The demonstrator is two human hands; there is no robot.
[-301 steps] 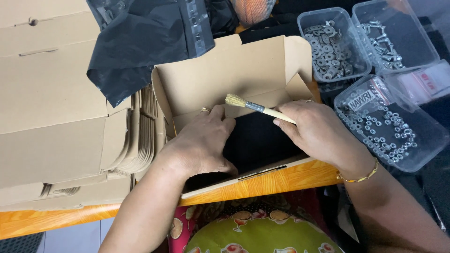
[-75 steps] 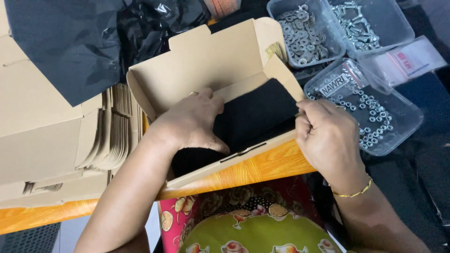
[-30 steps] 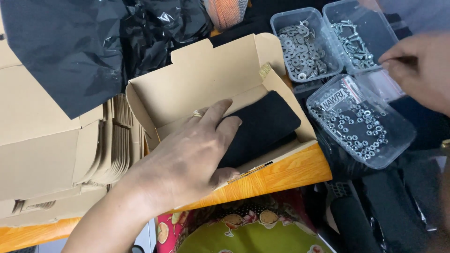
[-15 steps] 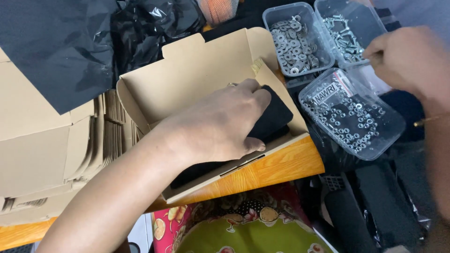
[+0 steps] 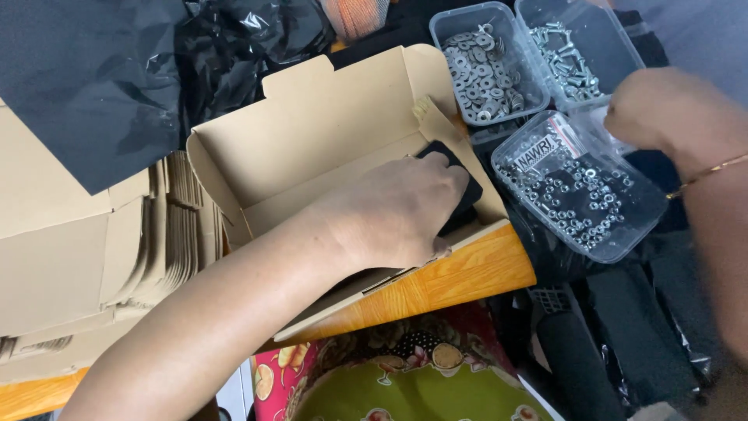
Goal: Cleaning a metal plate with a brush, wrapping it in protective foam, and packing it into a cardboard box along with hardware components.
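Observation:
An open brown cardboard box (image 5: 312,148) lies on the orange wooden table edge (image 5: 467,277). My left hand (image 5: 389,214) reaches into it, palm down, fingers curled over a black pad (image 5: 470,195) at the box's right end; most of the pad is hidden under the hand. My right hand (image 5: 662,109) hovers at the upper right, over the far corner of a clear tub of small metal nuts (image 5: 576,195). Its fingers are curled downward, and what they touch is hidden.
Two more clear tubs stand behind, one with washers (image 5: 483,66) and one with screws (image 5: 569,51). A stack of flat cardboard blanks (image 5: 78,257) lies at the left, under a black plastic sheet (image 5: 78,78). Dark bags lie at the lower right.
My left hand has slid right along the black pad to the box's right end. My right hand left the box's front edge and moved up over the tubs. The brush is gone from it.

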